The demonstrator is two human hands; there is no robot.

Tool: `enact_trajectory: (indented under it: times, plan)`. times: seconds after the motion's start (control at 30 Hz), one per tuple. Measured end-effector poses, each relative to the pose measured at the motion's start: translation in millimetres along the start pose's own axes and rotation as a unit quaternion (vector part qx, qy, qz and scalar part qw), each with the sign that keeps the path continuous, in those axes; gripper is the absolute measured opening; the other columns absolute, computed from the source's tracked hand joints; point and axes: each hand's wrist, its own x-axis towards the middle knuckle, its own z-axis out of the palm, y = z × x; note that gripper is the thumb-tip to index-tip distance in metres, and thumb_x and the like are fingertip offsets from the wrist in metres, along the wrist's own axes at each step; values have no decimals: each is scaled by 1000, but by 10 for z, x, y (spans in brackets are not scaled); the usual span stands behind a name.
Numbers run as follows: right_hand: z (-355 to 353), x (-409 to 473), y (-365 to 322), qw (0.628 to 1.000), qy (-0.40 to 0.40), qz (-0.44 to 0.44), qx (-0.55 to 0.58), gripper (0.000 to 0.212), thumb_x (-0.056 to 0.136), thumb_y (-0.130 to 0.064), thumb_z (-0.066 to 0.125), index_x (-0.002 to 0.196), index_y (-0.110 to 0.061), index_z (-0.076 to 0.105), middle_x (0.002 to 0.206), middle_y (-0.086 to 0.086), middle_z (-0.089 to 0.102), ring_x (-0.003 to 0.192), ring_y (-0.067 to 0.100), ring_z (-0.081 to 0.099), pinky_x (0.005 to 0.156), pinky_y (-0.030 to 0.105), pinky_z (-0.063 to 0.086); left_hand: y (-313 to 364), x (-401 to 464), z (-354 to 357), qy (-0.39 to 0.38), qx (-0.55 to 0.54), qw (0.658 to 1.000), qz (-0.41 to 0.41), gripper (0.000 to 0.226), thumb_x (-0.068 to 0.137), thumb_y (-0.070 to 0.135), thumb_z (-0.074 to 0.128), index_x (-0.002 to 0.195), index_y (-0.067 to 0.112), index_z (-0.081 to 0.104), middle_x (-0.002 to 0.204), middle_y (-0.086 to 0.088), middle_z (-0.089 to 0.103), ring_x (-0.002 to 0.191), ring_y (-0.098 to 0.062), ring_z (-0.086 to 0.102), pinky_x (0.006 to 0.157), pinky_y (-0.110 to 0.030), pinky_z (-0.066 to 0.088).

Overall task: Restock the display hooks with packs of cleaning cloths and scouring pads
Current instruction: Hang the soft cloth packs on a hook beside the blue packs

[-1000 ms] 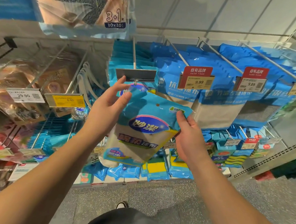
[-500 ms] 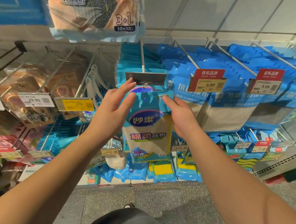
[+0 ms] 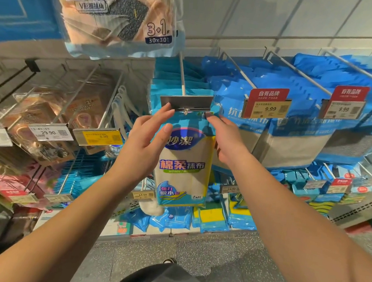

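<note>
I hold a pack of cleaning cloths [image 3: 185, 162] up against the front of a display hook [image 3: 182, 76], its top edge just beneath the blank grey label holder [image 3: 186, 102] at the hook's tip. My left hand [image 3: 143, 140] is at the pack's left edge, fingers stretched up towards the label holder and thumb lying on the pack's front; the fingers run behind the pack, so I cannot tell how firmly they grip. My right hand [image 3: 226, 141] is at the pack's upper right corner, fingertips pinching the top edge just below the label holder, though the corner itself is covered by them. Whether the pack's hanging hole is already over the hook's tip I cannot make out, because the label holder and my fingers hide it. Behind the label holder, more turquoise packs [image 3: 164, 83] hang on the same hook, mostly hidden. To the right of the label holder hang rows of blue packs [image 3: 275, 138] with red price tags [image 3: 268, 103] reading 9.99. To its left are clear packs, blurred, with a yellow tag [image 3: 99, 136] and white tags [image 3: 50, 133]. Above it and left, a large peach pack [image 3: 117, 8] is cut off by the top edge. Below, yellow sponges [image 3: 211, 216] are partly hidden behind the pack.
</note>
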Motion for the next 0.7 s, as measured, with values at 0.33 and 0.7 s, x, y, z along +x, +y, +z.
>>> enact_trajectory:
  times: [0.33,0.7]
  plan:
    - [17,-17,-9,1000,1,2,-12,19,89,-35,66,103,-25,72,98,-1,77,98,22,71,78,39,61,-23,24,3,-6,3,1000,13,41,108,34,37,148,31,45,154,22,36,138,-5,35,95,5,25]
    - [10,-95,-116,998,23,-23,-62,23,83,-44,67,87,-23,74,88,-3,77,93,21,72,91,50,57,11,42,23,5,29,999,30,40,108,31,39,147,29,48,154,21,38,139,-8,36,92,7,26]
